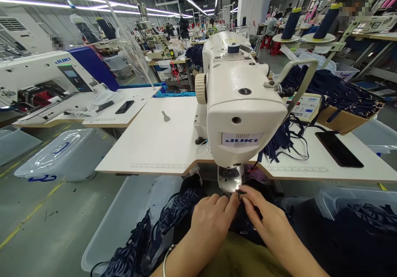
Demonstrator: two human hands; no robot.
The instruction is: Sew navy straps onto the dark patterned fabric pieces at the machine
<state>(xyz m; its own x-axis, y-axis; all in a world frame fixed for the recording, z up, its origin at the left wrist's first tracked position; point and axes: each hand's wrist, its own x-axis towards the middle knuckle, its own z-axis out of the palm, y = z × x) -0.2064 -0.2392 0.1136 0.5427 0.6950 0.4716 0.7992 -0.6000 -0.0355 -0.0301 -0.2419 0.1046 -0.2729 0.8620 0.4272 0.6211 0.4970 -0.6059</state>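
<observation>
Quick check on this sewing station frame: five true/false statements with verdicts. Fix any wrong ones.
1. The left hand and right hand are close together. True.
2. The bracelet is on the right arm. False: it is on the left arm.
3. A phone lies to the right of the nearest sewing machine, on the same table. True.
4. The two thread cones on the stand at the right are red. False: they are dark blue.
5. A small grey piece lies to the left of that sewing machine. True.

A black phone (124, 107) lies on a side table (140, 97), a bin (72, 155) (blue-marked) nearby.
</observation>
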